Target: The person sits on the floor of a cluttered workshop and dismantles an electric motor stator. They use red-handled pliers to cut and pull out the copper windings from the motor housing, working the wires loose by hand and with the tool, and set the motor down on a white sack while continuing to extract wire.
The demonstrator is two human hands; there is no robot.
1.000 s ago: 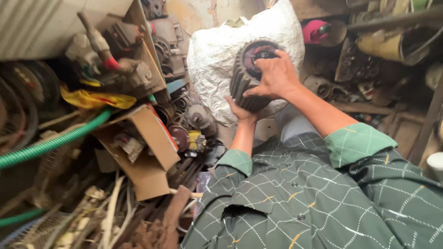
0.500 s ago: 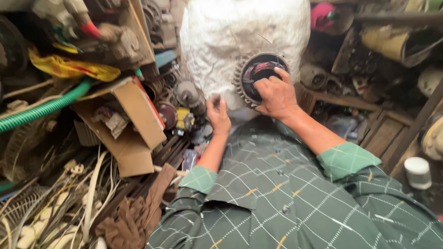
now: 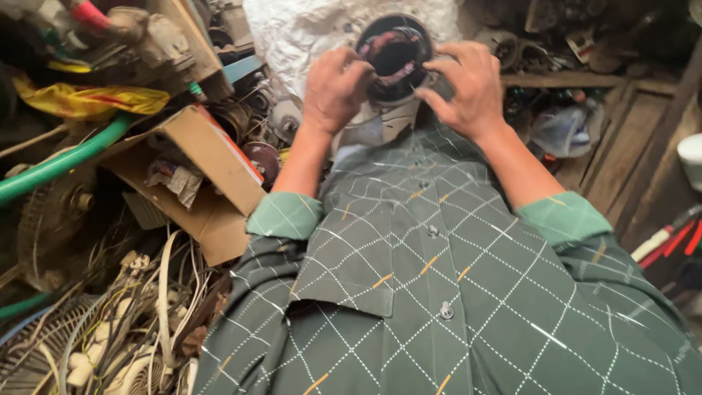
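Both my hands grip a round, dark, ring-shaped motor part (image 3: 395,55) with coloured windings inside, held in front of my chest. My left hand (image 3: 333,88) clasps its left rim with the fingers curled over the edge. My right hand (image 3: 468,88) clasps the right rim. Behind the part stands a bulging white woven sack (image 3: 292,33). My green checked shirt fills the lower half of the head view.
An open cardboard box (image 3: 205,175) sits at the left among scrap metal parts, with a green hose (image 3: 58,161) across it. Tangled white cables (image 3: 139,322) lie at the lower left. Wooden planks (image 3: 629,161) and a white container (image 3: 691,157) are at the right.
My left hand has come up and joined my right on the round part. The part has been pulled away from the sack toward my chest, its open side now facing me.
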